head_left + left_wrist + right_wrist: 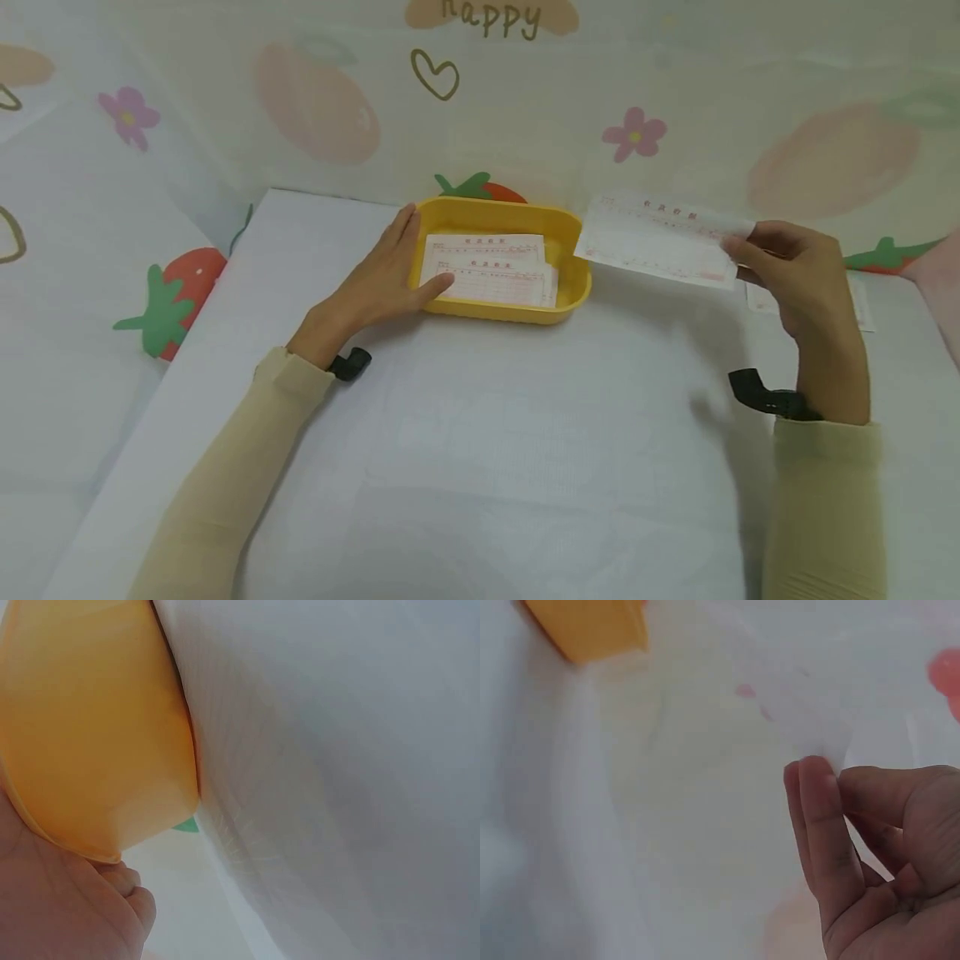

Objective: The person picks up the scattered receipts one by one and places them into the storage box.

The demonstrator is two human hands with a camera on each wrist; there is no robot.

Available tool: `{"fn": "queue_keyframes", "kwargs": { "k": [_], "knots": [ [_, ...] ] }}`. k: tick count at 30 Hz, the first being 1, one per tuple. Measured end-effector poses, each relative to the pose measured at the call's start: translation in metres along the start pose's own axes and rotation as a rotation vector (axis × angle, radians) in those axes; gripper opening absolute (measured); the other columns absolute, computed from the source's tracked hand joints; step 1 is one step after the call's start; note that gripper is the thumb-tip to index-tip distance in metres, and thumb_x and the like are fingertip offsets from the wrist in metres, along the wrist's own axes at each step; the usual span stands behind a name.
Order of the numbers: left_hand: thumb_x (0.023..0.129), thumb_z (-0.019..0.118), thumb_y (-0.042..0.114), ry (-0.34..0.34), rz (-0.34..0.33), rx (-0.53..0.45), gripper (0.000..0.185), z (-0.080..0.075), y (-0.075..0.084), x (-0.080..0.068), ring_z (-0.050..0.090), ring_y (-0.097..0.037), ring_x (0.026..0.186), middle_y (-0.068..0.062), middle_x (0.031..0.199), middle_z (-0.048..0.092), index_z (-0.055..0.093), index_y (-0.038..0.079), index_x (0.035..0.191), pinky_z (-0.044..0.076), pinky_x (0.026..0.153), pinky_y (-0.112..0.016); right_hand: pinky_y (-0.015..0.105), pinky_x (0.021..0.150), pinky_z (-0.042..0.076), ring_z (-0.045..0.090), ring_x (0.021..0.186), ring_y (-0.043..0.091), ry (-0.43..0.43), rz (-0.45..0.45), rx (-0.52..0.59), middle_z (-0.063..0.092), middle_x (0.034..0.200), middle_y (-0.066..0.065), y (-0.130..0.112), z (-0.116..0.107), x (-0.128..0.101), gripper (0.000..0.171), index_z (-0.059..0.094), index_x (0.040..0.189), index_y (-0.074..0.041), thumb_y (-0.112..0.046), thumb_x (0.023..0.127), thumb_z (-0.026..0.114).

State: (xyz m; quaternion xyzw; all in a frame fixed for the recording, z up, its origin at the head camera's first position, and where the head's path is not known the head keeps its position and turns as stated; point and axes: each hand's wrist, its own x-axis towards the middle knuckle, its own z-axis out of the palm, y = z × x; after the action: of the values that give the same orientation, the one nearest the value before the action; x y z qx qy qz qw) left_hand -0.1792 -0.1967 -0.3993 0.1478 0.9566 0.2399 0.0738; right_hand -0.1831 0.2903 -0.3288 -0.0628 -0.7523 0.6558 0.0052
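Note:
A yellow plastic basket (495,315) stands at the back of the white table and holds several printed receipt slips (487,283). My left hand (375,279) grips its left end, the thumb reaching over the front rim and the fingers along the left side. The left wrist view shows that hand (75,900) against the basket's rim. My right hand (802,267) pinches a receipt slip (660,242) by its right end, in the air just right of the basket. In the right wrist view, thumb and fingertips (821,784) meet on the thin paper.
Partly behind my right wrist, more paper (862,304) with faint print lies on the white table (525,450). Right behind the basket rises a cloth backdrop (525,100) with fruit and flower prints. Each wrist wears a black band.

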Motion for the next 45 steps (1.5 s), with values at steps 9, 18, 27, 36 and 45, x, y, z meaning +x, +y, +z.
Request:
{"fn": "queue_keyframes", "kwargs": {
  "k": [9, 18, 27, 36, 45],
  "knots": [
    [0.099, 0.051, 0.069, 0.004, -0.018, -0.007, 0.113, 0.001, -0.004, -0.004, 0.002, -0.032, 0.169, -0.011, 0.18, -0.013, -0.012, 0.007, 0.169, 0.015, 0.137, -0.052, 0.018, 0.079, 0.063, 0.074, 0.084, 0.003, -0.145, -0.074, -0.246, 0.069, 0.105, -0.007, 0.001, 0.083, 0.007, 0.032, 0.07, 0.118, 0.001, -0.02, 0.096, 0.079],
    [0.099, 0.05, 0.07, 0.001, -0.014, 0.003, 0.113, 0.0, -0.003, -0.004, 0.001, -0.031, 0.169, -0.01, 0.18, -0.014, -0.013, 0.008, 0.169, 0.015, 0.137, -0.052, 0.02, 0.076, 0.064, 0.072, 0.079, 0.002, -0.169, -0.108, -0.381, 0.075, 0.109, 0.016, 0.001, 0.127, 0.005, 0.035, 0.069, 0.126, 0.002, -0.017, 0.097, 0.077],
    [0.098, 0.051, 0.068, 0.003, -0.011, -0.015, 0.113, 0.001, 0.0, -0.002, 0.001, -0.031, 0.169, -0.011, 0.18, -0.012, -0.013, 0.008, 0.169, 0.016, 0.137, -0.051, 0.011, 0.066, 0.057, 0.08, 0.084, 0.026, -0.108, -0.225, -0.504, 0.078, 0.112, 0.025, 0.001, 0.151, 0.006, 0.033, 0.067, 0.125, -0.001, -0.013, 0.096, 0.077],
    [0.099, 0.052, 0.068, 0.01, 0.007, -0.013, 0.113, 0.003, 0.002, 0.001, 0.002, -0.031, 0.169, -0.011, 0.18, -0.012, -0.012, 0.007, 0.169, 0.016, 0.137, -0.051, 0.047, 0.086, 0.066, 0.076, 0.097, 0.035, -0.142, -0.37, -0.68, 0.078, 0.115, 0.021, 0.005, 0.171, 0.01, 0.024, 0.079, 0.117, 0.001, -0.014, 0.099, 0.073],
    [0.099, 0.052, 0.068, 0.012, 0.009, -0.009, 0.112, 0.002, 0.003, 0.001, 0.001, -0.031, 0.169, -0.013, 0.18, -0.01, -0.012, 0.007, 0.169, 0.016, 0.137, -0.051, 0.051, 0.097, 0.063, 0.074, 0.117, 0.041, -0.307, -0.297, -0.782, 0.07, 0.137, 0.026, 0.0, 0.19, 0.005, 0.048, 0.065, 0.14, 0.006, -0.02, 0.1, 0.072]
  ]
}}
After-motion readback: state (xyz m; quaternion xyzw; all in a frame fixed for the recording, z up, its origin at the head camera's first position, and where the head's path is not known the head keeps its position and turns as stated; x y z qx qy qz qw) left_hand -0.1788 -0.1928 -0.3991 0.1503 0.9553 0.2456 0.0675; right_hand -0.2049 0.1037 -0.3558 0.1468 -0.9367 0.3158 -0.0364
